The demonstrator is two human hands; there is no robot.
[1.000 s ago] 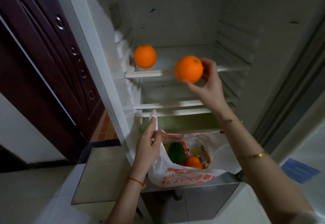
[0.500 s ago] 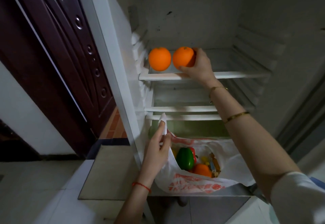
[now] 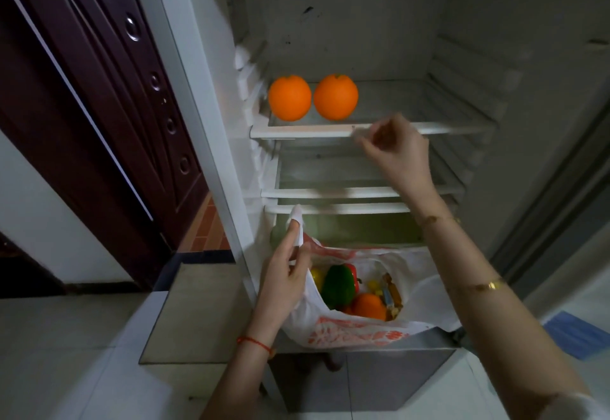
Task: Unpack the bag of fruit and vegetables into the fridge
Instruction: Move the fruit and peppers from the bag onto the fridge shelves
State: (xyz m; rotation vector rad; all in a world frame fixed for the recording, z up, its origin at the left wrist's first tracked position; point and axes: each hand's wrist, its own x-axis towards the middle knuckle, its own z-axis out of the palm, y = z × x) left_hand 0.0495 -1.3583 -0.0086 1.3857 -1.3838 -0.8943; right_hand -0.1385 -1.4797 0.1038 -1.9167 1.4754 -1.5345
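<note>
The left hand (image 3: 284,282) pinches the rim of the white plastic bag with red print (image 3: 356,334), probably to keep its mouth open on the fridge's lower ledge. Two round oranges (image 3: 289,98) (image 3: 336,97) sit side by side on the top clear shelf (image 3: 429,127), while the right hand (image 3: 392,152) hangs empty, fingers loosely curled, before that shelf.

Blurred with motion at the right hand (image 3: 392,152), fingers (image 3: 369,136) indistinct, grip unreadable; half buried in the bag (image 3: 359,334), an orange (image 3: 369,306) and small yellow items, unidentifiable; cut off by the bottom edge, both forearms.
</note>
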